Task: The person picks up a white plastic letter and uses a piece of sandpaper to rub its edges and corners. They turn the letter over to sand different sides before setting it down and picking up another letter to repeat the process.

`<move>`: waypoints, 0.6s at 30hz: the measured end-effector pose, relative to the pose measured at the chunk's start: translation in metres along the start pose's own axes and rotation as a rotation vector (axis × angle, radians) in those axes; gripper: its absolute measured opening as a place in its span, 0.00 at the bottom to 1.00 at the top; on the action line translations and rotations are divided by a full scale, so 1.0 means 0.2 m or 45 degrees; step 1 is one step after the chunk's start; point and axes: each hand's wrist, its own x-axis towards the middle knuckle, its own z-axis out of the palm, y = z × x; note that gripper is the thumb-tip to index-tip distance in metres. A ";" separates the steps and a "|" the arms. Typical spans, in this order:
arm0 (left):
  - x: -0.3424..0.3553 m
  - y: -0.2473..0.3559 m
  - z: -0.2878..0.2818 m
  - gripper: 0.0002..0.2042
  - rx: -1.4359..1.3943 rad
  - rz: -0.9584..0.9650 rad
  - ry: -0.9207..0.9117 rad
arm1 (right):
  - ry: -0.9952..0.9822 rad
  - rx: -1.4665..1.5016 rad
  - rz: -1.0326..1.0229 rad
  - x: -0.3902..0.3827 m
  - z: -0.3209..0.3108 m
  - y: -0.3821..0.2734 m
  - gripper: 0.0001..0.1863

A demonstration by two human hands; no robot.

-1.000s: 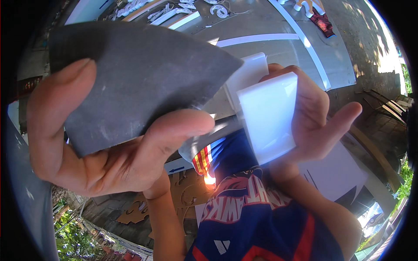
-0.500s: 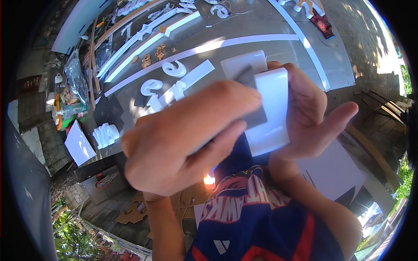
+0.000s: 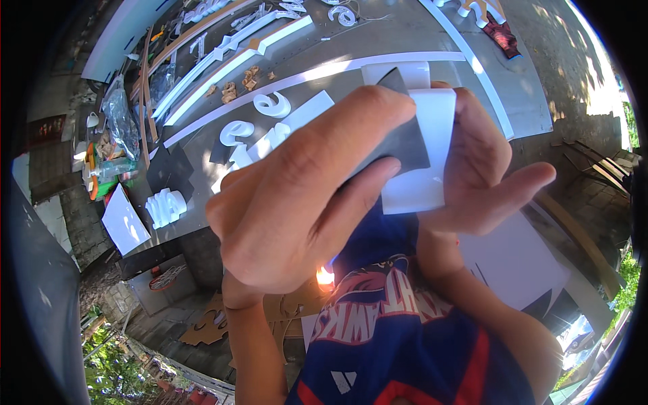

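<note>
white piece (image 3: 422, 152) half covered by left hand (image 3: 304, 196), probably flat, grey sheet (image 3: 401, 138) mostly hidden

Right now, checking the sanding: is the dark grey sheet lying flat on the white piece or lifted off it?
Flat on it: the left hand presses the dark grey sheet against the white piece.

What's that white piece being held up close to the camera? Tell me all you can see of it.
The white piece is a flat, smooth, glossy rectangle, like plastic sheet, held upright near the camera. The right hand cradles it from behind. The left hand presses a dark grey sheet against its front, covering its left part. Its lower edge hangs free.
</note>
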 end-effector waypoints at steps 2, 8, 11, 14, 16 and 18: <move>-0.02 0.06 0.00 0.24 0.014 -0.059 -0.079 | 0.010 -0.162 -0.059 0.02 0.01 -0.01 0.53; -0.08 0.07 -0.04 0.24 -0.149 -0.447 -0.147 | -0.167 -0.389 -0.070 0.04 0.01 0.03 0.59; -0.07 0.05 -0.07 0.23 -0.155 -0.417 -0.226 | -0.164 -0.415 0.058 0.04 0.00 0.02 0.60; -0.04 0.04 -0.04 0.22 -0.130 -0.236 -0.222 | -0.093 -0.561 0.188 0.05 0.04 -0.03 0.60; -0.03 0.03 0.00 0.25 -0.065 -0.154 -0.164 | -0.059 -0.773 0.295 0.06 0.06 -0.03 0.59; -0.02 0.02 0.04 0.27 0.005 -0.067 -0.104 | 0.134 -0.677 0.146 0.07 0.09 0.01 0.57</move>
